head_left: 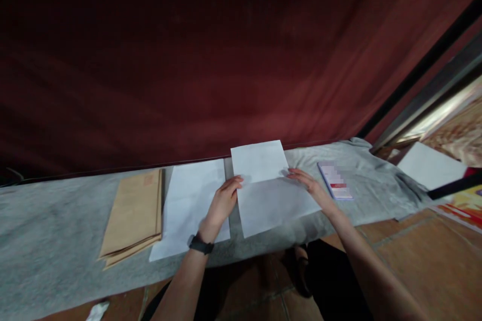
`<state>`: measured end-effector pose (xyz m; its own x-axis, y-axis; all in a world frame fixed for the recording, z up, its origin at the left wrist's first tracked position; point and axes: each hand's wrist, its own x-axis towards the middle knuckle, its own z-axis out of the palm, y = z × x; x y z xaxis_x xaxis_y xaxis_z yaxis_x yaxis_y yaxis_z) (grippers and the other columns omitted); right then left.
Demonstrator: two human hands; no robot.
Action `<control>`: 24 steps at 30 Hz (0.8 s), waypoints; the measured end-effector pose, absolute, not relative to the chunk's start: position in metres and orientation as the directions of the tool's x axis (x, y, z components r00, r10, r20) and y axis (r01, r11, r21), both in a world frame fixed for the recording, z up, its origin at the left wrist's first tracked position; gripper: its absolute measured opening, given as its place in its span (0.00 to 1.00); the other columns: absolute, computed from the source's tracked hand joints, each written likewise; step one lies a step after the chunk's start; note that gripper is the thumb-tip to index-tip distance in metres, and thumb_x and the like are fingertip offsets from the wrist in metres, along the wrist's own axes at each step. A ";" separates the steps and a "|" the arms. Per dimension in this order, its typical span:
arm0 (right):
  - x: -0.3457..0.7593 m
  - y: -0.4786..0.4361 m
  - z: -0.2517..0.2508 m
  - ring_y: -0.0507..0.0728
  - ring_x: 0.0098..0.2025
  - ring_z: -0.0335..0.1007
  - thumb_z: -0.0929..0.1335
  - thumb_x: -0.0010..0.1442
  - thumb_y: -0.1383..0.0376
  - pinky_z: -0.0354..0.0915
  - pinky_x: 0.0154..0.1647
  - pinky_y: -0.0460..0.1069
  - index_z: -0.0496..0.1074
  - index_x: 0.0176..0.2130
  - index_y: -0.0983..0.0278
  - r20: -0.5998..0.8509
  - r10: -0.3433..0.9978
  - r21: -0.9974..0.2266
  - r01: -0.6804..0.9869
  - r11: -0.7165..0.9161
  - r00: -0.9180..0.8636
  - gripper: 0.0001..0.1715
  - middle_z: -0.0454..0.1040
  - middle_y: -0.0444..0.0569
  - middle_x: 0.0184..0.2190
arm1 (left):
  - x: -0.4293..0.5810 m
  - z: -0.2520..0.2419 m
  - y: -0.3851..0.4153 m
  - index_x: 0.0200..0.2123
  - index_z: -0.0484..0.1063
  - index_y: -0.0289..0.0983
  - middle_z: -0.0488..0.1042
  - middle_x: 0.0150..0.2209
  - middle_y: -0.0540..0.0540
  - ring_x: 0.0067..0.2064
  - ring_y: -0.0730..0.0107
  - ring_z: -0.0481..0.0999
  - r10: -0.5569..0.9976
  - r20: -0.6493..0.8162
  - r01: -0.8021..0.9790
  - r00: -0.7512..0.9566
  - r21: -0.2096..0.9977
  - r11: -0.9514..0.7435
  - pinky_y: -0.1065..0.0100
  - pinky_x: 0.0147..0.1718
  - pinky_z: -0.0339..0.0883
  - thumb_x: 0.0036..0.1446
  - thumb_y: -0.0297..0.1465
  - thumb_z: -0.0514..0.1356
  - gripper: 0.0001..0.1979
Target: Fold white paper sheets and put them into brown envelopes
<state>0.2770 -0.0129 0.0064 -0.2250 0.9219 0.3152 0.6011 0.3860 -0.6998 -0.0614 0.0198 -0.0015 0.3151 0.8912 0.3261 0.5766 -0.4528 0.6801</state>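
Head cam: white paper (276, 203) sits between left hand (223, 200) and right hand (307, 182), long axis pointing away, neither's nearer; both touch edges, can't tell if they're pinching tbh.

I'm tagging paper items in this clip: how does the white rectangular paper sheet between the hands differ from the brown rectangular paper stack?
Colour: the white rectangular paper sheet is white; the brown rectangular paper stack is tan-brown.
Contact: the left hand and right hand touch the sheet; neither touches the stack.
Look: a crease-like line crosses the sheet; the stack shows layered edges at its near end.
Shared: both have straight edges.
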 end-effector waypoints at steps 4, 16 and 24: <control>0.279 -0.032 -0.014 0.65 0.69 0.58 0.68 0.63 0.63 0.54 0.70 0.65 0.64 0.66 0.53 0.244 0.895 -0.500 0.742 0.447 -0.375 0.33 0.61 0.52 0.68 | -0.065 -0.021 0.018 0.42 0.77 0.40 0.76 0.56 0.46 0.61 0.67 0.73 0.894 0.238 0.668 0.380 0.598 -0.443 0.57 0.64 0.66 0.55 0.15 0.50 0.22; 0.265 -0.052 -0.037 0.65 0.72 0.52 0.70 0.63 0.58 0.49 0.72 0.63 0.61 0.68 0.54 0.117 0.779 -0.469 0.657 0.590 -0.616 0.37 0.53 0.53 0.72 | -0.067 -0.021 0.000 0.49 0.78 0.41 0.78 0.55 0.45 0.59 0.65 0.74 0.866 0.163 0.750 0.473 0.441 -0.492 0.55 0.66 0.60 0.57 0.15 0.50 0.25; 0.268 -0.046 -0.047 0.65 0.71 0.52 0.71 0.61 0.57 0.47 0.72 0.65 0.61 0.68 0.57 0.130 0.755 -0.439 0.645 0.625 -0.643 0.39 0.57 0.58 0.70 | 0.035 -0.033 -0.002 0.68 0.59 0.43 0.55 0.72 0.46 0.73 0.62 0.51 0.711 0.087 0.622 0.698 0.418 -0.662 0.53 0.70 0.45 0.72 0.39 0.46 0.25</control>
